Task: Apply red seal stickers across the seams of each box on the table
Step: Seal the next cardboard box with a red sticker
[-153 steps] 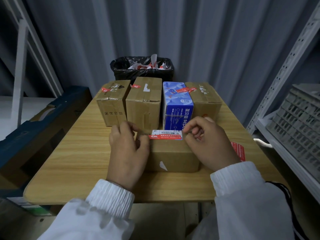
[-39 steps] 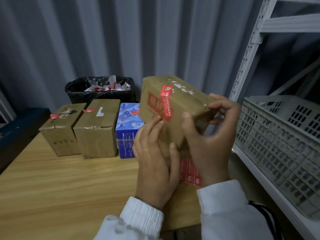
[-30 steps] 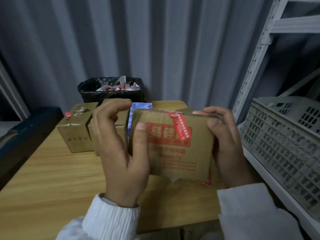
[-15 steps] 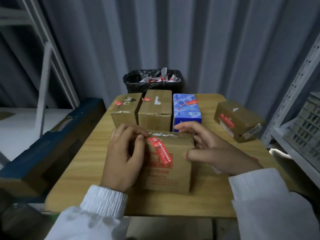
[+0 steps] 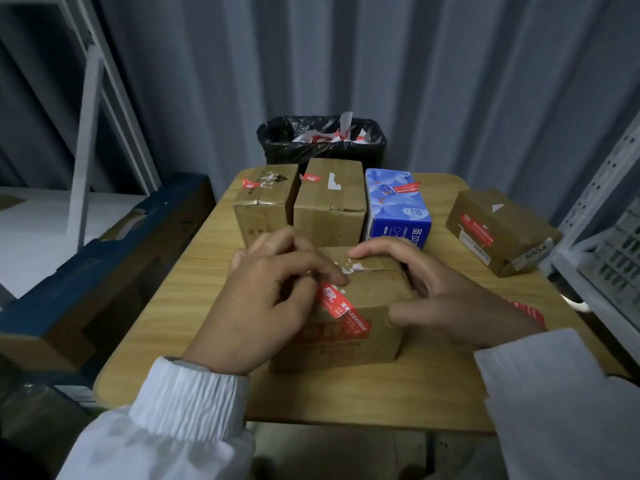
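Left hand [image 5: 263,299] curls over the cardboard box's [image 5: 349,344] left end, one fingertip [image 5: 340,279] pressing down the red seal sticker [image 5: 341,308] that wraps its top front edge. Right hand [image 5: 450,299] grips the other end, thumb on the front. Blue tissue box [image 5: 398,209] sits just behind, table [image 5: 180,323] underneath.

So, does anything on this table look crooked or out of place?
Yes. The brown box at the right sits turned at an angle, apart from the neat back row. On the front box, the red seal sticker runs slanted over the top edge, and torn white label scraps mark its top.
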